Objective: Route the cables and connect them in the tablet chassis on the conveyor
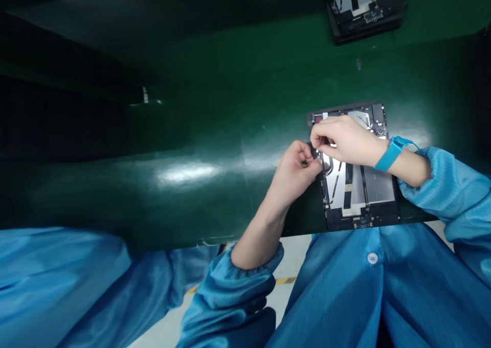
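Note:
An opened tablet (pixel 378 187) lies flat near the front edge of the green bench, with its inner metal plate, dark ribbon cables and small boards exposed. My left hand (pixel 293 171) is at the tablet's left edge, thumb and fingers pinched together. Reaching across the upper part of the tablet, my right hand (pixel 347 139) has its fingertips closed at the same left edge, just above the left fingertips. Whatever lies between the fingertips is too small or hidden to name. A blue wrist strap (pixel 392 154) circles my right wrist.
Farther back on the green bench (pixel 215 123) stand what look like stacked opened tablets (pixel 366 15), cut off by the top of the view. Small pale bits (pixel 146 96) lie at the left. Another person's blue clothing (pixel 76 281) shows at the lower left, beside the bench edge.

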### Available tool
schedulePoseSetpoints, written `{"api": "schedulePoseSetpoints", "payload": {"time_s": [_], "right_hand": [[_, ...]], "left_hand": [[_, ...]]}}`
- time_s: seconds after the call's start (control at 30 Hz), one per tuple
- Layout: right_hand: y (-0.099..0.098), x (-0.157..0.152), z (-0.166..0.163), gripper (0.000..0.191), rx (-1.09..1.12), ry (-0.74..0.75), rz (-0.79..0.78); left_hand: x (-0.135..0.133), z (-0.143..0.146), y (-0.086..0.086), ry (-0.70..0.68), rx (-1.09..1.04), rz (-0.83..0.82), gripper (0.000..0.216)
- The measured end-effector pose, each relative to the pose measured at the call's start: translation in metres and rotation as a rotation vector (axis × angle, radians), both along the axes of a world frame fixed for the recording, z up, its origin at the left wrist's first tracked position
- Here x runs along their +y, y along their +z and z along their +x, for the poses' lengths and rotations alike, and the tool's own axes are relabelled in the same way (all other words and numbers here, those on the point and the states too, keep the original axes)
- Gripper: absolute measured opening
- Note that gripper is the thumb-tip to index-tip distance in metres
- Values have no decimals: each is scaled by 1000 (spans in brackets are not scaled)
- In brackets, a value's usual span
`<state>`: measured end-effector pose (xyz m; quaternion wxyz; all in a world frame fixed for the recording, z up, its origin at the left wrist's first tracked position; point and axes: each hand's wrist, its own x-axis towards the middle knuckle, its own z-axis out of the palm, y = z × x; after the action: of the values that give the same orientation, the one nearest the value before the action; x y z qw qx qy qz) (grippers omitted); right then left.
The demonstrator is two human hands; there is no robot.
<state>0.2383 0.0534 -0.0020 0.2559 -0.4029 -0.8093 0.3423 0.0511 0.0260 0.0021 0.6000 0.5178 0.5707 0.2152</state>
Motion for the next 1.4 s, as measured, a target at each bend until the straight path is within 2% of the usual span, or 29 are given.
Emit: {"api": "schedulePoseSetpoints", "payload": {"time_s": [0.17, 0.37, 0.63, 0.8, 1.0, 1.13, 1.27, 1.33, 1.4], "right_hand": [[6, 0, 1, 16, -52, -95, 2], [9, 0, 4, 15, -18, -248, -37], [11, 0, 7, 20, 51, -272, -96], [8, 0, 7, 22, -31, -284, -21], [-1, 0, 12, 18, -25, -278, 37], [2, -5, 14, 15, 38, -331, 216], [13, -21, 26, 14, 25, -462, 407], [13, -36, 40, 17, 8, -607, 409], [5, -55, 56, 32, 31, -767, 312]], "left_hand": [[12, 5, 5, 21, -28, -81, 34], [28, 12, 7, 47, -42, -50, 38], [34, 17, -3, 128, -165, -94, 39], [33, 15, -6, 99, -199, -77, 39], [31, 24, 0, 126, -108, -74, 39], [32, 36, -2, 172, -76, -39, 36], [32, 33, -5, 141, 50, 31, 24], [26, 22, -4, 80, 160, 114, 16], [14, 10, -4, -14, 276, 256, 30]]}}
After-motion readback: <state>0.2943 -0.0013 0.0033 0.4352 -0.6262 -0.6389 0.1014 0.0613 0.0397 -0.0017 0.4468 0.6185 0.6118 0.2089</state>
